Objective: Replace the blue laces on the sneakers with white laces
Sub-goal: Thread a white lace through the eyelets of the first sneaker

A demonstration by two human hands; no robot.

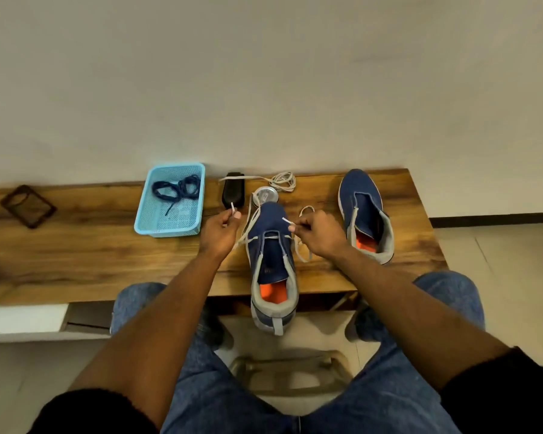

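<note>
A blue sneaker point(271, 270) with a grey heel and orange insole lies in front of me, heel hanging over the table's front edge. A white lace point(252, 222) runs through its lowest eyelets. My left hand point(220, 231) pinches one lace tip, raised to the left of the toe. My right hand point(318, 231) pinches the other tip just right of the tongue. A second blue sneaker point(362, 211) without laces lies to the right. Blue laces point(177, 187) sit in a light blue basket point(151, 214). Another white lace point(282, 180) is coiled at the table's back.
The wooden table point(91, 245) stands against a white wall. A black object point(232, 189) and a round metal tin point(265, 195) sit behind the near sneaker. A dark diamond-shaped inlay point(27, 205) marks the left of the table. My knees and a stool are below.
</note>
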